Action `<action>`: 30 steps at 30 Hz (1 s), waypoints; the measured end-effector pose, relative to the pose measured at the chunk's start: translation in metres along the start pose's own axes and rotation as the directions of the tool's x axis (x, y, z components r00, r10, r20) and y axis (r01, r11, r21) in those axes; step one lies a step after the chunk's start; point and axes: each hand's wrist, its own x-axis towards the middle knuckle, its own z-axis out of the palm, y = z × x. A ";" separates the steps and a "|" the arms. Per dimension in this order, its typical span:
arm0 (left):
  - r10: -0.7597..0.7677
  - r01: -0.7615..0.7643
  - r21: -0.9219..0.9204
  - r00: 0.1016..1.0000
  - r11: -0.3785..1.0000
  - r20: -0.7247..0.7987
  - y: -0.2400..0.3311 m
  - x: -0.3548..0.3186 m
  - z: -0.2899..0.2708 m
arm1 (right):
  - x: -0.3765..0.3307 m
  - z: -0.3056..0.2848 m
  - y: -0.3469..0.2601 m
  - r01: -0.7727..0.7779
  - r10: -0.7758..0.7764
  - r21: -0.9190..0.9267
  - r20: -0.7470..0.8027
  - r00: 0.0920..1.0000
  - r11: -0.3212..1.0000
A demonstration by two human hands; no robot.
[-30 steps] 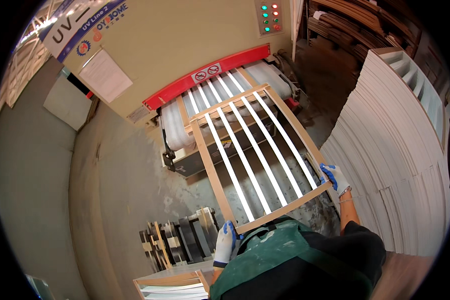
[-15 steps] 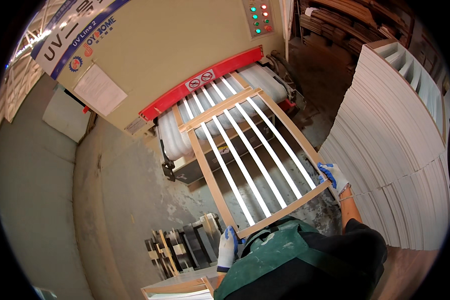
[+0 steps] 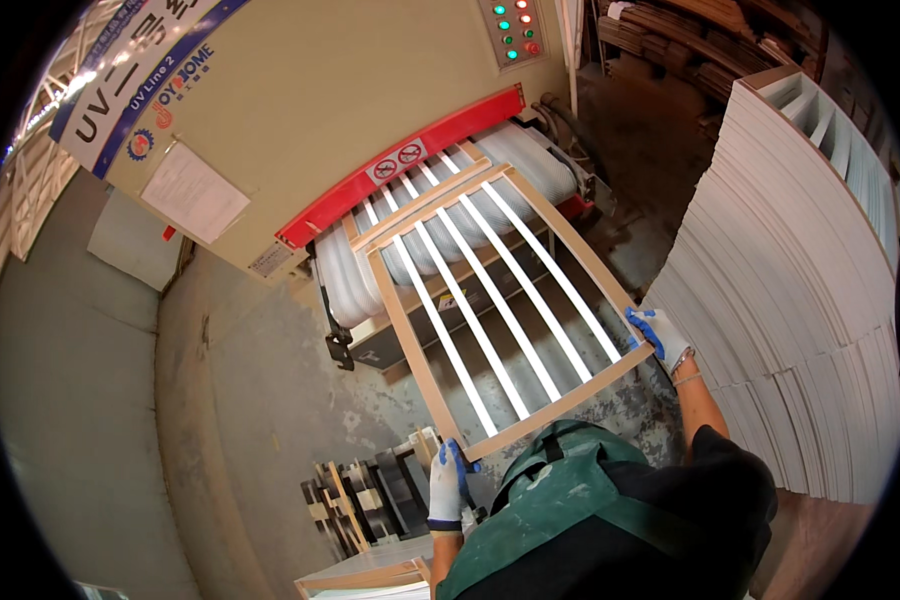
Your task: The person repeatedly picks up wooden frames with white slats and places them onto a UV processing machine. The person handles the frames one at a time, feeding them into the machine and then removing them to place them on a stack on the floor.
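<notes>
I hold a wooden frame (image 3: 420,345) with several white slats across it. Its far end rests on the white rollers (image 3: 345,280) at the mouth of a beige machine (image 3: 330,90) with a red guard bar (image 3: 400,165). My left hand (image 3: 448,485), in a white and blue glove, grips the frame's near left corner. My right hand (image 3: 658,335), gloved the same way, grips the near right corner. My green apron (image 3: 560,520) fills the bottom of the view.
A tall stack of white panels (image 3: 800,280) stands close on the right. Wooden offcuts and dark blocks (image 3: 360,500) lie on the concrete floor at lower left, beside another frame's edge (image 3: 370,578). A panel of small lights (image 3: 515,25) sits on the machine.
The frame has slid back toward me off the rollers, and both hands have come nearer with it. The view has tilted a little lower.
</notes>
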 end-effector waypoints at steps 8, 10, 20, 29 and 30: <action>0.006 -0.015 -0.114 0.997 0.993 -0.081 0.019 0.031 0.001 | 0.037 0.018 -0.012 0.010 -0.008 -0.044 0.045 0.999 0.999; -0.033 0.020 -0.148 0.995 0.989 -0.091 0.020 0.036 -0.001 | 0.045 0.025 -0.018 -0.007 0.012 -0.073 0.059 0.998 0.997; -0.131 0.098 -0.349 0.989 0.932 -0.072 -0.010 0.037 -0.006 | 0.100 0.048 -0.017 -0.028 0.039 -0.101 0.112 0.993 0.994; -0.181 0.142 -0.407 0.982 0.903 -0.059 -0.037 0.015 -0.004 | 0.137 0.071 -0.034 -0.016 0.025 -0.081 0.119 0.993 0.997; -0.182 0.140 -0.409 0.981 0.901 -0.064 -0.037 0.009 -0.003 | 0.138 0.075 -0.035 -0.012 0.021 -0.092 0.103 0.995 0.996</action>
